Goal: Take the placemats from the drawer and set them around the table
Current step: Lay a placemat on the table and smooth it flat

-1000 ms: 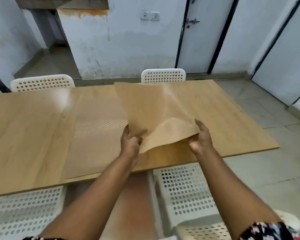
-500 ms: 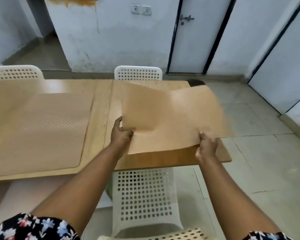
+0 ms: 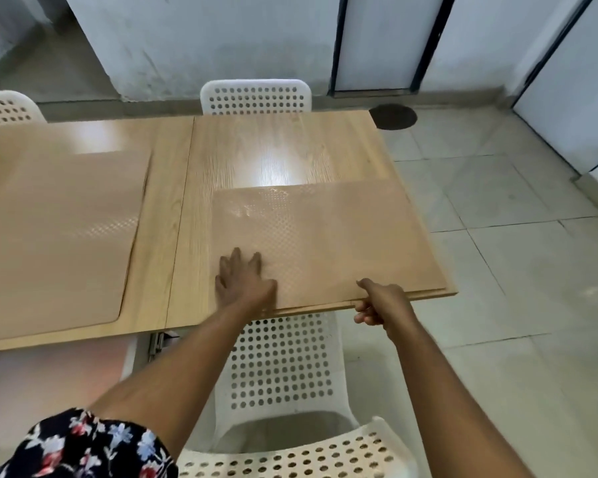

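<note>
- Lying flat on the bench (image 3: 283, 146), the near placemat (image 3: 325, 232) covers the corner in front of the white chair (image 3: 280, 370).
- Left hand (image 3: 244, 284) rests spread, palm down, on that placemat's near left corner.
- Right hand (image 3: 380, 303) pinches the placemat's front edge at the bench rim.
- A second placemat (image 3: 56, 236) lies flat further left along the bench.

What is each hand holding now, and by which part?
Right hand pinches the placemat at its near edge; left hand only presses flat on it.
</note>
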